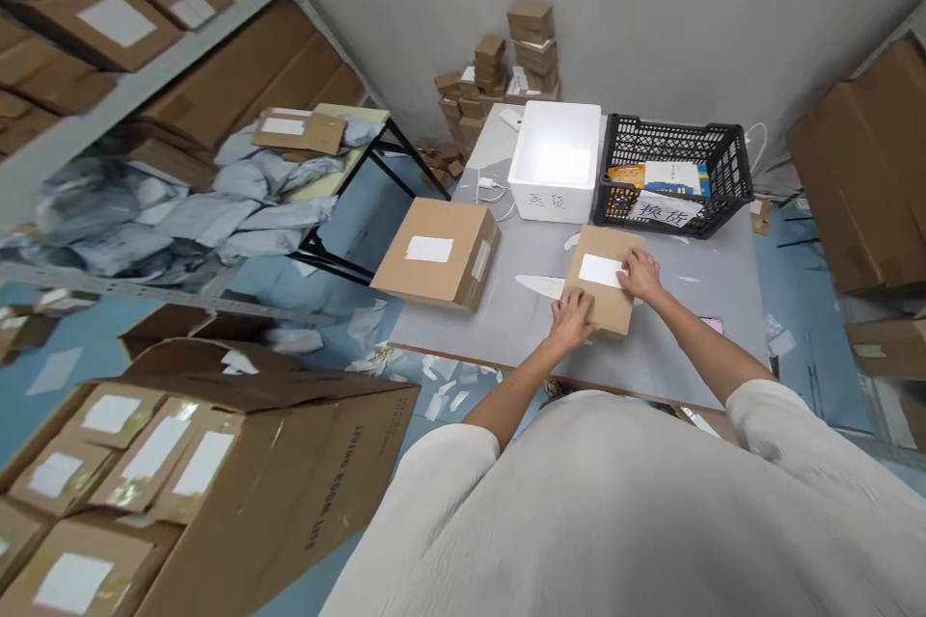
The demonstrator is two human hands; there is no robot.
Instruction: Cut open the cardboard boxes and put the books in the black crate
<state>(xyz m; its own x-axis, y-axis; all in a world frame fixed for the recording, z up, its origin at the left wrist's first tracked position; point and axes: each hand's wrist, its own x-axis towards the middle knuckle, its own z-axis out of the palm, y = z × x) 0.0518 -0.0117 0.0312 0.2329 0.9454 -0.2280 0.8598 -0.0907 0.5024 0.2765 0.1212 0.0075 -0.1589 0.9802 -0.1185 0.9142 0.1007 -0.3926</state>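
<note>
Fingers of the right hand point(640, 274) are bent and only slightly apart, their tips on the right edge of the label point(599, 270) on the small box point(613, 303); whether they pinch it or just press, I cannot tell. Those of the left hand point(573, 316) are curled over the box's near left part, a little spread; their grip on the side is hidden. This box lies flat on the grey table point(499, 333), close to the near edge, in front of the wearer.

Behind it, the white bin point(553, 203) and black crate point(729, 212) stand side by side, limiting room at the back. To the left, beyond a bare stretch with a paper strip point(539, 285), the larger box point(423, 278) sits at the table's left edge. On the right, the top is mostly open to its side edge, with a small pinkish item point(713, 323) beside the right forearm.
</note>
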